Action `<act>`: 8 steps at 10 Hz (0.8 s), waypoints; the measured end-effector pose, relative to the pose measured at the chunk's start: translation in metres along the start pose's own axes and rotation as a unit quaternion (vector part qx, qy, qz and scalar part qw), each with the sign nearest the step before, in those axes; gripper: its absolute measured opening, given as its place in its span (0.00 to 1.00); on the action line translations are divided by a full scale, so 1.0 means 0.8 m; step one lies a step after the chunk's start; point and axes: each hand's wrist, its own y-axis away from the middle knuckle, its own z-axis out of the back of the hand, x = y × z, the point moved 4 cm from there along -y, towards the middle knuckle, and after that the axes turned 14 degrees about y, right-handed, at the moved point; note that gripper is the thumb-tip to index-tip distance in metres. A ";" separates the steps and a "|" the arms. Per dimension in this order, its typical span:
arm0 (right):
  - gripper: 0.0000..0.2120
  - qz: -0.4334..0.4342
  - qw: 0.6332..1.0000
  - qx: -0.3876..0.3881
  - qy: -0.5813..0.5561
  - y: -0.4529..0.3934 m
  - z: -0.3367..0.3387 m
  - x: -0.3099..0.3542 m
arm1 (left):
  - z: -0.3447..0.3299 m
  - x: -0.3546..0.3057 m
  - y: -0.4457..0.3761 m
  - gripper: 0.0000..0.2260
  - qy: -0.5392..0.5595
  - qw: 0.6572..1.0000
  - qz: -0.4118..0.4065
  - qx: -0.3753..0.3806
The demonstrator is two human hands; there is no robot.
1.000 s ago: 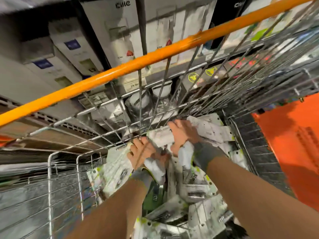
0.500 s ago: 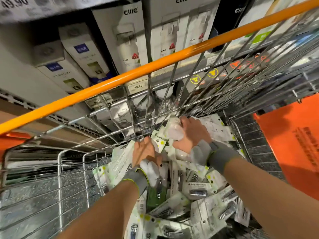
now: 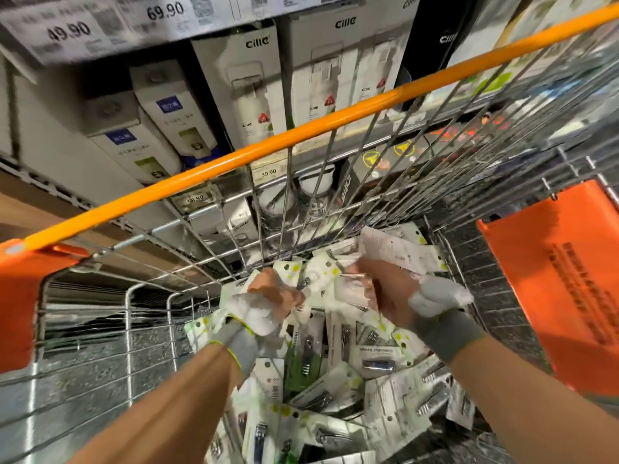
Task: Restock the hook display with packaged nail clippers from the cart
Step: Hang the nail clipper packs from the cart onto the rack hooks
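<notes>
White-and-green carded nail clipper packs (image 3: 335, 380) are lying heaped in the wire cart (image 3: 134, 329); left hand (image 3: 271, 299) and right hand (image 3: 385, 296) are each gripping packs at twelve o'clock.

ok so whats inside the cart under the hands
A loose heap of packaged nail clippers fills the cart. Both hands cover the top packs; the cart floor beneath stays hidden.

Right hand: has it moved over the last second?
Yes. The right hand has drawn back from the silver wire cart's front wall, toward the person, and shifted slightly rightward along it.
</notes>
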 end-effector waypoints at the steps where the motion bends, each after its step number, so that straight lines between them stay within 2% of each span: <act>1: 0.08 -0.018 0.984 0.061 -0.167 0.008 -0.007 -0.009 | -0.001 0.004 0.019 0.24 0.153 0.982 0.069 0.090; 2: 0.04 0.003 0.972 0.088 -0.216 0.019 -0.017 -0.005 | -0.011 -0.002 0.028 0.17 0.188 0.971 0.076 0.123; 3: 0.07 0.037 0.960 0.113 -0.252 0.028 -0.023 0.004 | -0.018 -0.013 0.039 0.16 0.187 0.970 0.070 0.141; 4: 0.15 0.056 0.955 0.153 -0.249 0.036 -0.033 0.017 | -0.022 -0.032 0.051 0.16 0.201 0.967 0.063 0.145; 5: 0.16 0.025 0.967 0.172 -0.184 0.041 -0.041 0.014 | -0.030 -0.055 0.065 0.12 0.198 0.954 0.054 0.219; 6: 0.14 0.038 0.973 0.122 -0.191 0.041 -0.026 0.018 | -0.024 -0.065 0.075 0.03 0.225 0.942 0.060 0.241; 7: 0.08 0.073 0.970 0.077 -0.218 0.049 0.000 0.021 | -0.009 -0.061 0.075 0.07 0.262 0.939 0.061 0.212; 8: 0.10 0.082 0.963 0.068 -0.246 0.057 0.018 0.014 | 0.000 -0.055 0.069 0.09 0.304 0.933 0.054 0.186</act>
